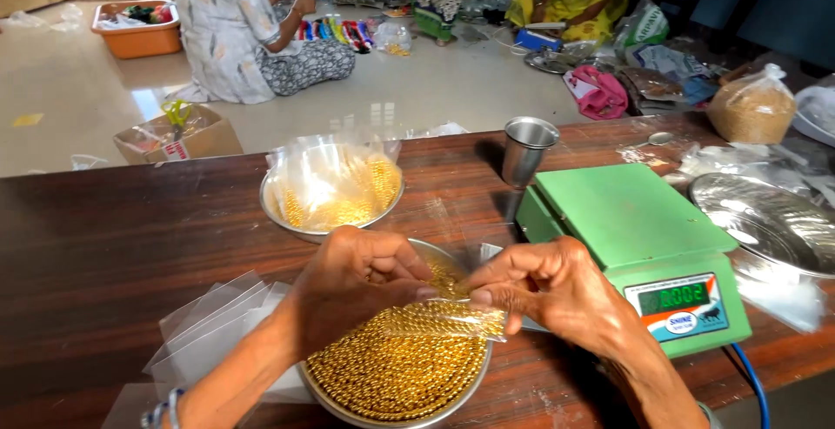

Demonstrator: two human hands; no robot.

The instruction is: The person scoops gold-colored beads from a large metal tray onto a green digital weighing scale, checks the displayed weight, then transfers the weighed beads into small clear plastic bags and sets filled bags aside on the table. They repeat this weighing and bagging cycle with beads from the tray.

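My left hand (348, 285) and my right hand (548, 294) meet over a steel plate (339, 403) heaped with small gold beads (391, 372). Both pinch a small clear plastic pouch (452, 318) holding gold beads, the left at its left top edge, the right at its right top edge. The pouch hangs just above the bead heap. A stack of empty clear pouches (213, 325) lies on the wooden table (113, 246) by my left forearm.
A green weighing scale (635, 220) with a lit display stands at the right, a steel cup (526, 149) behind it. A second steel plate (291, 224) holds filled pouches. A large steel plate (774, 216) and a grain bag (752, 109) lie far right. People sit on the floor beyond.
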